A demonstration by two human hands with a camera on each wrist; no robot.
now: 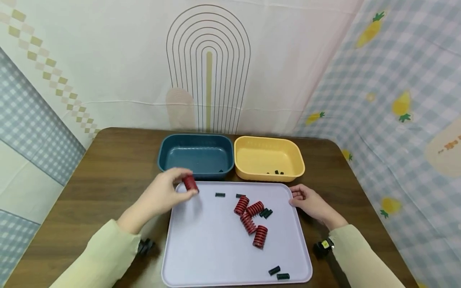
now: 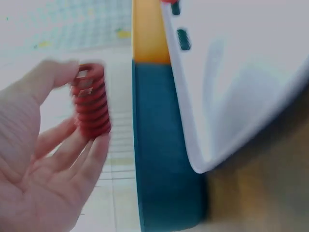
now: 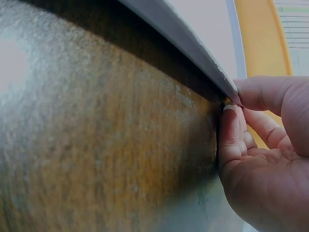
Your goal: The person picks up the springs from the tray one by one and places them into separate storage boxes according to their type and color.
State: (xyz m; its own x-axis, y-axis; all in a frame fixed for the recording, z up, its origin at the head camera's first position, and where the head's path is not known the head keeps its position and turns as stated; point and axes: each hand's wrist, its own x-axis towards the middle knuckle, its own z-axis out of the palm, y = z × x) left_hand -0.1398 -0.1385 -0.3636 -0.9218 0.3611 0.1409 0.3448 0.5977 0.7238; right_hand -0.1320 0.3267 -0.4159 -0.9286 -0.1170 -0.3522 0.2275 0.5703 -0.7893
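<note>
My left hand (image 1: 166, 189) pinches a large red coil spring (image 1: 190, 183) between thumb and fingertips, raised over the upper left corner of a white tray (image 1: 205, 248). In the left wrist view the spring (image 2: 91, 100) spans from the thumb to the fingers, slightly blurred. My right hand (image 1: 309, 202) grips the tray's upper right rim, with the thumb (image 3: 258, 93) on the edge and the fingertips just beneath it. Several more red springs (image 1: 260, 237) lie in a cluster right of the tray's middle. Small dark green springs (image 1: 283, 276) are scattered around them and near the front rim.
Behind the tray, a dark blue bin (image 1: 196, 158) stands on the left, with one small dark piece inside. Beside it is a yellow bin (image 1: 268, 154) with several small dark springs. The wooden table (image 1: 119, 160) meets a patterned cloth backdrop (image 1: 137, 60) at the back.
</note>
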